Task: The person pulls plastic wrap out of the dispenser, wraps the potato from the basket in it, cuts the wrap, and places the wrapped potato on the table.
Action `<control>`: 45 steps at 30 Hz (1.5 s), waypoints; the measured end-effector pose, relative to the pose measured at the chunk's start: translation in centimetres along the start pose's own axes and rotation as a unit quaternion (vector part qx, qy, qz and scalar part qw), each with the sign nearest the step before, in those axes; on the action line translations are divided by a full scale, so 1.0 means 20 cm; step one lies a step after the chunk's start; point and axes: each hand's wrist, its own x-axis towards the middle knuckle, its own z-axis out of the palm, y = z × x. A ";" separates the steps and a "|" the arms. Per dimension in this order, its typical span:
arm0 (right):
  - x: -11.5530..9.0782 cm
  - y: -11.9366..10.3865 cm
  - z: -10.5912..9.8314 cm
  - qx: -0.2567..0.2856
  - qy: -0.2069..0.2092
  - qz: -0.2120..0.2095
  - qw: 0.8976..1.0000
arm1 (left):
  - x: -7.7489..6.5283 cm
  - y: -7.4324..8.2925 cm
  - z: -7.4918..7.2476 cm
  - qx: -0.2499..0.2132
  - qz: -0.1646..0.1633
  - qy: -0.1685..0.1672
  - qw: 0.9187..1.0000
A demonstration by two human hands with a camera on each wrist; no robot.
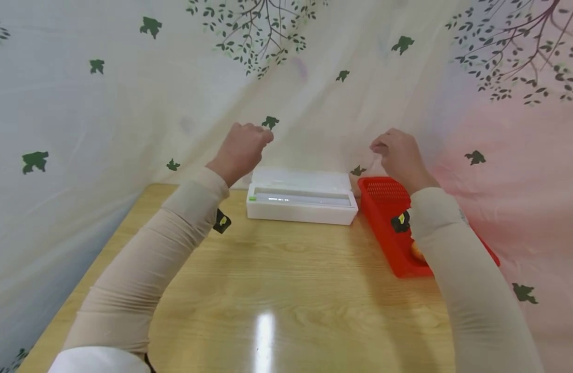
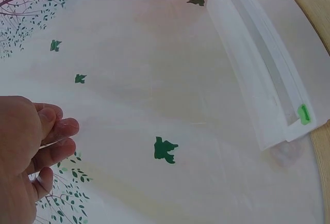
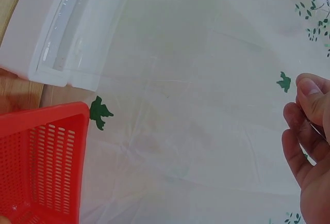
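Raised above the back of the table, my left hand pinches one edge of a clear sheet of cling film between thumb and fingers. My right hand pinches the film's other side at about the same height. In the right wrist view the see-through cling film shows faint creases and glints. Below the hands stands a long white cling film dispenser box, its lid raised at the back. A small green slider sits at the box's left end. Much of the film's outline cannot be made out.
A red plastic basket stands right of the box, under my right forearm. An orange round thing lies in it, partly hidden by the sleeve. A patterned cloth hangs behind the wooden table.
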 end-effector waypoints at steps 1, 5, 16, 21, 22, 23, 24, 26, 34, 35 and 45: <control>-0.01 0.01 0.00 0.000 0.000 -0.001 1.000 | 0.00 0.01 0.00 0.000 0.002 -0.003 1.000; -0.05 0.06 0.00 0.010 0.000 0.001 1.000 | -0.01 0.07 0.01 -0.006 0.015 -0.009 1.000; -0.25 0.12 0.02 0.022 0.042 -0.048 0.998 | -0.16 0.19 0.00 0.018 0.077 0.005 0.997; -0.35 0.14 0.05 0.013 0.074 -0.097 0.992 | -0.27 0.25 0.03 0.012 0.097 0.025 0.995; -0.37 0.14 0.05 0.008 0.079 -0.104 0.991 | -0.28 0.27 0.03 0.012 0.100 0.029 0.994; -0.40 0.14 0.06 0.003 0.082 -0.108 0.991 | -0.30 0.28 0.04 0.013 0.103 0.033 0.994; -0.44 0.14 0.06 -0.003 0.085 -0.111 0.990 | -0.32 0.30 0.04 0.014 0.106 0.037 0.994; -0.51 0.14 0.08 -0.015 0.090 -0.122 0.988 | -0.35 0.32 0.05 0.015 0.111 0.045 0.993; -0.72 0.09 0.21 -0.023 0.139 -0.213 0.967 | -0.56 0.35 0.11 0.041 0.129 0.080 0.988; -0.75 0.08 0.23 -0.029 0.143 -0.226 0.963 | -0.59 0.35 0.13 0.044 0.132 0.084 0.987; -1.05 0.04 0.43 -0.035 0.118 -0.247 0.961 | -0.93 0.46 0.32 0.027 0.163 0.077 0.983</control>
